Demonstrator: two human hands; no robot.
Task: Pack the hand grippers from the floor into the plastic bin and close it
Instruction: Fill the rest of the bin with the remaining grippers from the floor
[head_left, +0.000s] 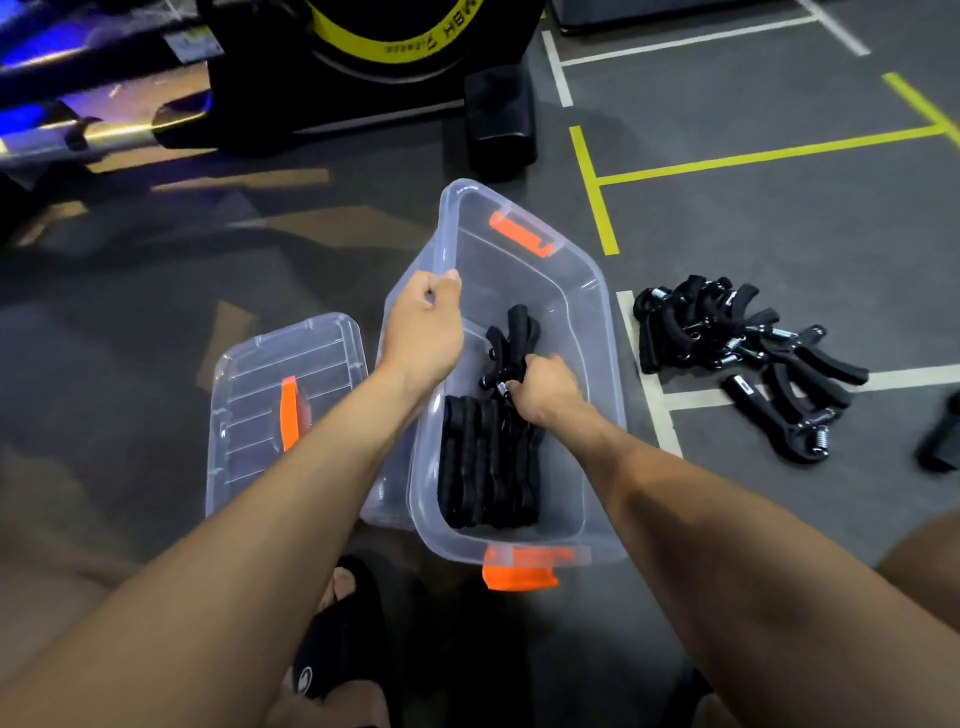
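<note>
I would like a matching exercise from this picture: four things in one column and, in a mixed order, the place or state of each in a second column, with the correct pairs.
Things:
1. left hand
2. right hand
3. bin lid
4. pile of hand grippers

Places or states:
A. lies on the floor, left of the plastic bin
B. lies on the floor, right of the bin
C. grips the bin's rim
D. holds hand grippers inside the bin

Pairs: 1-C, 2-D, 3-A, 4-B
</note>
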